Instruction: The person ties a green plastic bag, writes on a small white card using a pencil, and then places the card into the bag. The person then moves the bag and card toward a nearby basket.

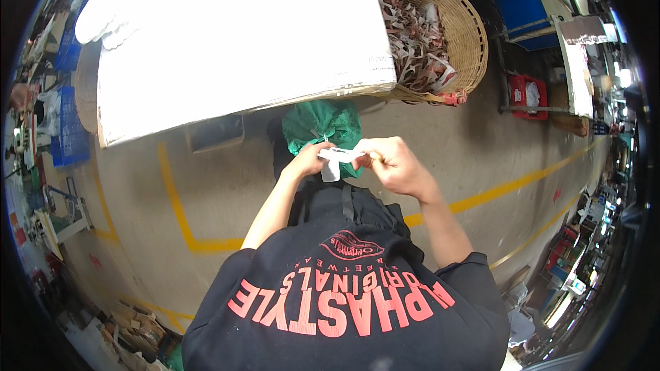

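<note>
- The left hand [307, 159] and the right hand [388, 163] are raised together in front of the chest, both pinched on a small white tag [335, 160]. The left holds its near end, the right the far end, and a flap of the tag hangs down between them.
- Just behind the tag, touching or almost touching the left hand, sits a bundle of green cloth [323, 126]. A thin white string seems to run from the tag into it, though it is too fine to be sure.
- To do this well, I judge, keep both pinches close to the string so the tag stays flat and does not twist. Work with the fingertips only, and pull gently so the string is not torn out of the cloth.
- Above the hands the edge of a pale counter [206, 96] overhangs, so lifting higher would meet it.
- To the right of the counter a wicker basket [467, 27] full of scrap strips stands well apart from the hands.
- Below and to both sides lies concrete floor [481, 144] with yellow lines, which leaves open room for the elbows to swing outward.
</note>
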`<act>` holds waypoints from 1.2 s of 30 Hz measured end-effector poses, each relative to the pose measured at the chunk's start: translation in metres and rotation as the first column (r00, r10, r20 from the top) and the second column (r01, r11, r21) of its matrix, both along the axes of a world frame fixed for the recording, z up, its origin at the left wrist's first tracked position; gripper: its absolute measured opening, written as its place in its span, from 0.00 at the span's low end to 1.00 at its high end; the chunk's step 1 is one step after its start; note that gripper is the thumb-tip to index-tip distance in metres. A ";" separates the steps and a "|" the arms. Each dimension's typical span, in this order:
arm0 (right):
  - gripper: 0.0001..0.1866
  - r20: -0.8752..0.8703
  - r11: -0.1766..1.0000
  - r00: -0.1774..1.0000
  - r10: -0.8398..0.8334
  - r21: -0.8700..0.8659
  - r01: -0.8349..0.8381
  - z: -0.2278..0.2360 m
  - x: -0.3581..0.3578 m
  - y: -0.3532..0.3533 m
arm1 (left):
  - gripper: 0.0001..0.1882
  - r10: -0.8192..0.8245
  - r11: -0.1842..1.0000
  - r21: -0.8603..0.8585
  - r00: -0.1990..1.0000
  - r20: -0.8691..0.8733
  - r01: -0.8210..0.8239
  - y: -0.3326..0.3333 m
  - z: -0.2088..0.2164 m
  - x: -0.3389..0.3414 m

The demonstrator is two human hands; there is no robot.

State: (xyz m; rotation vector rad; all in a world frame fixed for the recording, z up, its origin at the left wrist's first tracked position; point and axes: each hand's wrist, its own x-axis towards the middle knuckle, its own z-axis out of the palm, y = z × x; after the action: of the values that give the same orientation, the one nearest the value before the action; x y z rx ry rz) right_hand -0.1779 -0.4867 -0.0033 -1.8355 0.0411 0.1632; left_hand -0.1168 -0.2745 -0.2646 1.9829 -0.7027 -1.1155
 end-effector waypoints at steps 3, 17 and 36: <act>0.13 -0.165 0.951 0.980 -0.109 -0.304 0.055 0.007 0.008 -0.014 | 0.13 -0.109 0.993 0.059 0.977 0.184 0.100 0.011 0.002 0.007; 0.12 -0.293 0.793 0.940 0.173 -0.525 -0.310 -0.218 0.017 0.077 | 0.09 -0.239 0.970 0.138 0.879 0.412 0.199 0.040 0.023 -0.020; 0.07 0.030 0.643 0.938 0.345 -0.735 -0.213 -0.262 -0.027 0.072 | 0.08 -0.228 0.973 0.138 0.884 0.408 0.187 0.052 0.030 -0.013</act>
State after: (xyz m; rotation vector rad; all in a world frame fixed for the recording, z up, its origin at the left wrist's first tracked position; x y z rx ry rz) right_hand -0.2044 -0.4151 -0.2658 -2.6549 -0.3575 0.2309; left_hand -0.1301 -0.2222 -0.2347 2.3029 -1.1295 -0.8523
